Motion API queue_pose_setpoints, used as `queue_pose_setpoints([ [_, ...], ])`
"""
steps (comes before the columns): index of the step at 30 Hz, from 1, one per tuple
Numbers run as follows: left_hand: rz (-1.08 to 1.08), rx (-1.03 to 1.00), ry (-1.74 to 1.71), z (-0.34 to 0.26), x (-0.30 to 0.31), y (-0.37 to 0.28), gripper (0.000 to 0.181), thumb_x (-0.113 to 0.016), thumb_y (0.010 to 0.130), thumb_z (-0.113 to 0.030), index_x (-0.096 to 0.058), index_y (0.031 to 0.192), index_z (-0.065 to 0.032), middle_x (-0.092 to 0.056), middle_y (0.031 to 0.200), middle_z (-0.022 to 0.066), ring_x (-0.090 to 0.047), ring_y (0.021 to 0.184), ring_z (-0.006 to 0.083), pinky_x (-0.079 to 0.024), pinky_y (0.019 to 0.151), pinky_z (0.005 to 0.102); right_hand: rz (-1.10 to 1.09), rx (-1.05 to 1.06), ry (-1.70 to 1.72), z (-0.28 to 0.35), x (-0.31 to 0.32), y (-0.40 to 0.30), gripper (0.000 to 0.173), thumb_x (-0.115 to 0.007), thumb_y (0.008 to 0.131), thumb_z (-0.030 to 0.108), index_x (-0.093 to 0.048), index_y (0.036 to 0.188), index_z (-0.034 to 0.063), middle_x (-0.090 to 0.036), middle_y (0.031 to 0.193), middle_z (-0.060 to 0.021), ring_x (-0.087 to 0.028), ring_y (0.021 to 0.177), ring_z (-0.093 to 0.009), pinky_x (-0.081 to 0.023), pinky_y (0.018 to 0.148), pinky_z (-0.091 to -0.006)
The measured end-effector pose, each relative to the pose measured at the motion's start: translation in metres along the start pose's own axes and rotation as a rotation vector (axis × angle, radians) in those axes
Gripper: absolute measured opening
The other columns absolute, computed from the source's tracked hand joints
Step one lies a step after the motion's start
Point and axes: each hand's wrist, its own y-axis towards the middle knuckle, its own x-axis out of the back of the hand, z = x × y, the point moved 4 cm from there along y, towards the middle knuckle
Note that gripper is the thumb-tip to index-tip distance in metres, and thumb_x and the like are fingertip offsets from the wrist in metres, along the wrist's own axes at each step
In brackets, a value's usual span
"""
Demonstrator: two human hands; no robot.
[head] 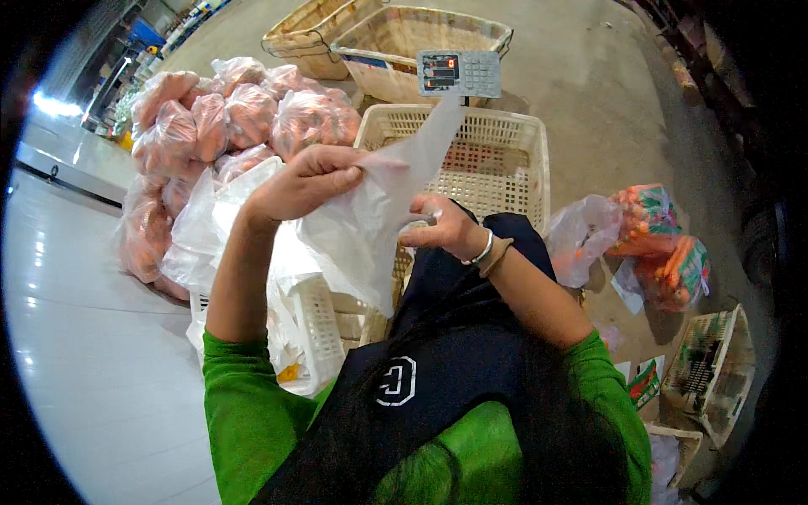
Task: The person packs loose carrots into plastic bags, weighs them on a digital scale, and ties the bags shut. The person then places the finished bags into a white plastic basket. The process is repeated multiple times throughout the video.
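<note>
My left hand (312, 180) pinches a thin translucent plastic bag (372, 214) between thumb and fingers. The bag hangs loose and flat, one end rising toward the scale display and the other drooping over my lap. At the bag's right edge is my right hand (445, 224), thumb and forefinger spread apart, with a bracelet and a band at the wrist. Beyond both hands stands a cream plastic crate (536, 164) with slotted walls. A scale display with keypad (459, 74) rises on a post behind this crate, its red digits lit.
Clear bags of carrots (246, 113) are heaped at the left. Below them, more white plastic bags (208, 221) lie over a white basket (319, 322). Two large tubs (423, 38) stand at the back. Bagged carrots (678, 271) and a tilted crate (713, 372) sit at right.
</note>
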Motion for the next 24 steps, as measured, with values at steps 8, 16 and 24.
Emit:
queue_pose_setpoints([
  [8, -0.485, -0.056, 0.801, 0.011, 0.032, 0.006, 0.027, -0.053, 0.081, -0.015, -0.055, 0.106, -0.0052, -0.056, 0.082, 0.0041, -0.052, 0.071, 0.0125, -0.043, 0.063, 0.0256, -0.189, -0.088, -0.111, 0.0, -0.002, -0.014, 0.014, -0.059, 0.078, 0.015, -0.062, 0.077, 0.0008, -0.058, 0.066, -0.0009, -0.05, 0.059, -0.005, -0.04, 0.053, -0.0187],
  [16, -0.834, -0.214, 0.761, 0.08, -0.075, 0.006, 0.026, -0.062, 0.068, -0.008, -0.055, 0.092, -0.0028, -0.052, 0.083, 0.0125, -0.052, 0.075, 0.0268, -0.042, 0.067, 0.0339, -0.64, -0.297, 0.069, -0.056, 0.036, -0.063, 0.015, -0.064, 0.074, 0.016, -0.062, 0.073, 0.0017, -0.058, 0.066, -0.0003, -0.045, 0.051, -0.004, -0.034, 0.044, -0.0181],
  [24, -0.636, -0.077, 0.38, 0.159, -0.128, 0.042, 0.01, -0.062, 0.073, -0.004, -0.056, 0.078, 0.0018, -0.052, 0.068, 0.0059, -0.05, 0.062, 0.01, -0.041, 0.057, 0.023, -0.832, -0.171, 0.302, -0.091, 0.033, -0.106, 0.029, -0.063, 0.076, 0.033, -0.057, 0.066, 0.0063, -0.052, 0.063, 0.0038, -0.044, 0.056, -0.003, -0.035, 0.048, -0.0187],
])
